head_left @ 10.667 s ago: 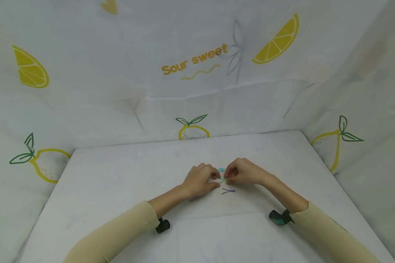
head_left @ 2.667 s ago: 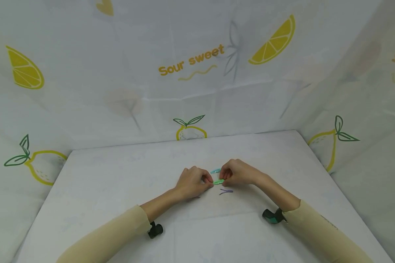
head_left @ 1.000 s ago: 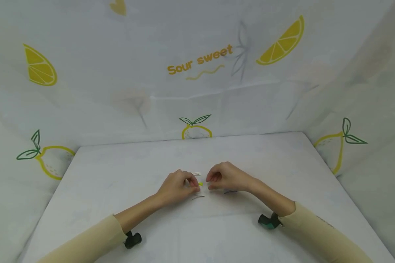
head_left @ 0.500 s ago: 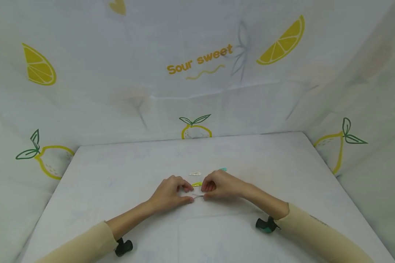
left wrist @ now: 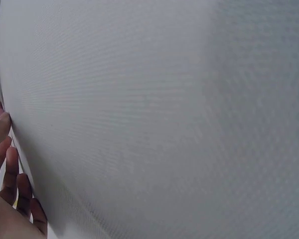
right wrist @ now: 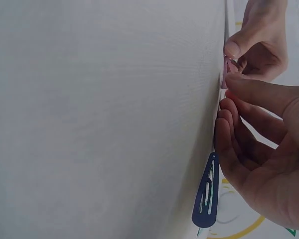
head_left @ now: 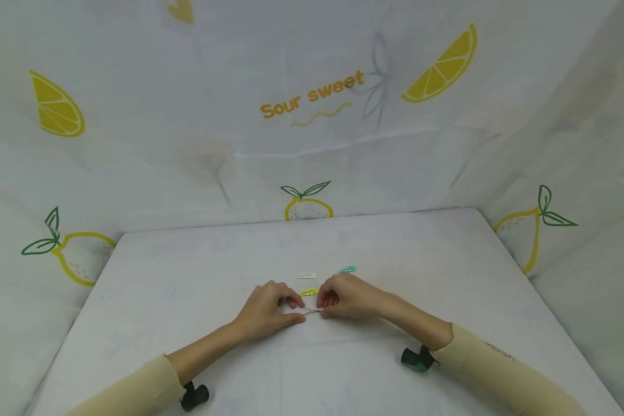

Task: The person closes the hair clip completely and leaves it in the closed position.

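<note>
In the right wrist view, a pink snap hair clip [right wrist: 224, 74] stands between the thumbs of both hands. My right hand [head_left: 351, 296] pinches its near end between thumb and fingers. My left hand [head_left: 265, 306] has thumb and index finger at its forked end, thumb in front and index behind; in the head view, the clip's prongs [head_left: 312, 311] spread toward them. Just behind lies a yellow snap clip [head_left: 309, 292], with a white one [head_left: 306, 275] farther back. A dark blue clip [right wrist: 207, 191] lies beside my right hand's curled fingers, hidden from the head view.
A teal clip [head_left: 347, 270] lies behind my right hand. Black wrist-worn devices, one at the left cuff [head_left: 195, 396] and one at the right [head_left: 417, 359], hang close over the white tabletop [head_left: 229, 248]. A lemon-print cloth [head_left: 187, 115] encloses the back and sides.
Earlier both hands worked at a green clip, then the left pinched the yellow one. Both have since moved toward me to the pink clip; in the last half second they have barely shifted.
</note>
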{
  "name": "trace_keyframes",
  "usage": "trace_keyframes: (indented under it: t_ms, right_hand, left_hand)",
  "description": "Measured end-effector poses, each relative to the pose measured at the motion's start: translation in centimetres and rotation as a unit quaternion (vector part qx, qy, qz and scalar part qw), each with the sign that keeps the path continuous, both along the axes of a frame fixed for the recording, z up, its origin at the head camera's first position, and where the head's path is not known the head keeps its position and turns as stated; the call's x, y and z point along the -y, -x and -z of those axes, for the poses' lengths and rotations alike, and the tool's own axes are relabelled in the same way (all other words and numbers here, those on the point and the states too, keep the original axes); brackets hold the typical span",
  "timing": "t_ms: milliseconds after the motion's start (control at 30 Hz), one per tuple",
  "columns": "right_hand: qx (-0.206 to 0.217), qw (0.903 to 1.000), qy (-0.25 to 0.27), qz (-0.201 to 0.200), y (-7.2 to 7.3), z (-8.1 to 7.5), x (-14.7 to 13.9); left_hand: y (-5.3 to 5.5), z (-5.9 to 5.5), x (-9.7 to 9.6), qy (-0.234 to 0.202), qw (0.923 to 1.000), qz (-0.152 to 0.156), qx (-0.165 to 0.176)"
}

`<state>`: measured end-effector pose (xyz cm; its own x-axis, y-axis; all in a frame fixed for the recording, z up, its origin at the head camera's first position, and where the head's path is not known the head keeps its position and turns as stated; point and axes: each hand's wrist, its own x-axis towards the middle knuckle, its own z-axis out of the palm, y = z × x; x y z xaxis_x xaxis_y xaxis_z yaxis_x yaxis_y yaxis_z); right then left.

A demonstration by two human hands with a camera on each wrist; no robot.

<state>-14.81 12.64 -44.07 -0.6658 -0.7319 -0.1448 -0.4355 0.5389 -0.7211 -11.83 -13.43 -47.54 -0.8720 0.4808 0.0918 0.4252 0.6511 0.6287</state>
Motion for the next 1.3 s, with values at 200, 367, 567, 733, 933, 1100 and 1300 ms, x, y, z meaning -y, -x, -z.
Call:
trace_keyframes:
  t_ms: [200, 367, 567, 733, 933, 1100, 1300]
  right_hand:
    - [-0.019, 0.9998, -0.001, -0.003, -0.2, 0.2, 0.2]
    - [-0.027, 0.9996, -0.004, 0.002, -0.3, 0.3, 0.2]
    - [-0.038, 0.9991, 0.009, 0.014, -0.3, 0.3, 0.1]
    - [-0.047, 0.9984, 0.017, 0.026, -0.3, -0.2, 0.0]
    - [-0.073, 0.9962, 0.038, 0.029, 0.0, -1.2, -0.3]
    - [-0.065, 0.9945, 0.071, 0.04, 0.1, -1.7, -0.8]
    - [-0.051, 0.9906, 0.117, 0.05, 0.2, -1.9, -0.9]
  left_hand:
    - [-0.1, 0.0, -0.1, 0.002, 0.9999, -0.01, 0.0]
    - [-0.1, -0.1, -0.2, 0.002, 0.9999, -0.016, 0.003]
    - [0.0, 0.2, -0.1, -0.011, 0.9997, -0.022, 0.003]
    - [0.1, 0.3, 0.0, -0.047, 0.9987, -0.018, -0.011]
    - [0.2, -0.1, 0.1, -0.107, 0.9936, -0.006, -0.035]
    - [0.2, -0.4, 0.1, -0.142, 0.9891, 0.003, -0.039]
    - [0.2, -0.7, 0.2, -0.18, 0.9829, -0.001, -0.036]
